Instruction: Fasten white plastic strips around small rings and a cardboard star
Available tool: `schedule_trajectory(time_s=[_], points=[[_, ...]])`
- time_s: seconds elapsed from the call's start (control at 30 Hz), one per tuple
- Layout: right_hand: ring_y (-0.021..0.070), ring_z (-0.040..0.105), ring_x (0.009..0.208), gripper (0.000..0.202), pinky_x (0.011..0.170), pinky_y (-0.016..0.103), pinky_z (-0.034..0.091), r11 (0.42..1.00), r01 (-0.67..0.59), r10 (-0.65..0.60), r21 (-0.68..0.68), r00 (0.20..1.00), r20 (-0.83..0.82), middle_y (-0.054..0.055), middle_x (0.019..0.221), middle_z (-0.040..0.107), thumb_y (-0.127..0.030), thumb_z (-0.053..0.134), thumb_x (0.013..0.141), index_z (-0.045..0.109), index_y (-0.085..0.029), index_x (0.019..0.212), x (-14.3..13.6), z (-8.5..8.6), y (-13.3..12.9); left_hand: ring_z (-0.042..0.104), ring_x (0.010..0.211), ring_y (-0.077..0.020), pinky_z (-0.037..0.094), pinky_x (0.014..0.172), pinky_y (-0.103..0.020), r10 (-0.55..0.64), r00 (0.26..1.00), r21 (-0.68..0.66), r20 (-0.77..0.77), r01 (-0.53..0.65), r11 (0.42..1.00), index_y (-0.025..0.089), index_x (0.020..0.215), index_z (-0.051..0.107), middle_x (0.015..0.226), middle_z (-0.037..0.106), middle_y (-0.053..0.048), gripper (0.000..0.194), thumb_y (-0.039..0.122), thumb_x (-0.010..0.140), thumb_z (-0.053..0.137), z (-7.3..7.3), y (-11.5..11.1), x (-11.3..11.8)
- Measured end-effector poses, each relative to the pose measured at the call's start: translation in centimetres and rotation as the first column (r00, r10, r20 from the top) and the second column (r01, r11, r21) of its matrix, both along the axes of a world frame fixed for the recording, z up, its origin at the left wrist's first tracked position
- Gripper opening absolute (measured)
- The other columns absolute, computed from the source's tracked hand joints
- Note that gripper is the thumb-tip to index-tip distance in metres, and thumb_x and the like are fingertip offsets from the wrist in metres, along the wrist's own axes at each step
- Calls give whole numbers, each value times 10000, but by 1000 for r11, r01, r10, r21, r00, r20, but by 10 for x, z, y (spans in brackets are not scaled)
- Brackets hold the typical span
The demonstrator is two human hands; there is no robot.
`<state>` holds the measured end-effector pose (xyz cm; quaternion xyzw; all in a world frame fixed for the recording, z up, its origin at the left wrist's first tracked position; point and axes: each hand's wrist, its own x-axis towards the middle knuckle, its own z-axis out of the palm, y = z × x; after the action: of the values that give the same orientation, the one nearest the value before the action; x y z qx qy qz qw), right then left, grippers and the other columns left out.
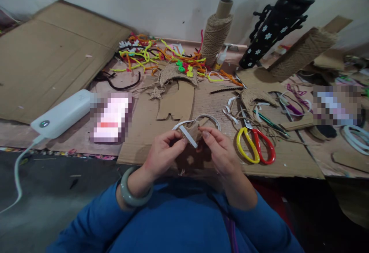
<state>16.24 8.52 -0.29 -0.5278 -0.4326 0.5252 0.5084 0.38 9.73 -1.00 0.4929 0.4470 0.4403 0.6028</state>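
Note:
My left hand pinches a small cardboard piece at its left side, by a narrow white strip. From the other side, the thumb and fingers of my right hand are closed on the same cardboard piece. A thin pale band loops behind the piece; whether it is joined to it I cannot tell. Just beyond my hands lies a cut cardboard shape under a twine-wrapped crescent with small green, red and yellow flowers. Scissors with yellow and red handles rest beside my right hand.
A twine-wrapped star and bright pipe cleaners lie farther back. Twine rolls and a black flowered holder stand behind. On the left are a phone, a white power bank and a large cardboard sheet.

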Motion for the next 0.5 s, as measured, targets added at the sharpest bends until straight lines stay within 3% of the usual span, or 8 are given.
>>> schedule_trajectory(time_s=[0.23,0.4,0.5], points=[[101,563,441,213,439,227,492,998,-10,5,-60,996,-92,-38,561,630,-378,687,699,609,-197,779,-1,2,5,596,659,-150,478,642,-258,5,996,-4,91,-5,1000,177,690,692,683,667,-31,321,440,841,586,-5,-1,-2],[109,583,470,241,445,225,501,998,-5,-5,-65,988,-151,-27,575,641,-389,713,681,630,-192,790,-5,-1,6,619,717,-135,492,695,-234,0,988,-10,155,2,1000,214,854,744,783,722,-12,163,349,783,688,-8,-2,-2],[124,601,497,255,458,239,503,1000,-1,-1,-26,997,-79,-14,594,646,-437,659,748,655,-188,804,-4,-3,5,618,737,-126,485,711,-225,0,983,-8,184,2,1000,213,859,754,796,728,-10,162,329,827,646,-11,-1,-2]])
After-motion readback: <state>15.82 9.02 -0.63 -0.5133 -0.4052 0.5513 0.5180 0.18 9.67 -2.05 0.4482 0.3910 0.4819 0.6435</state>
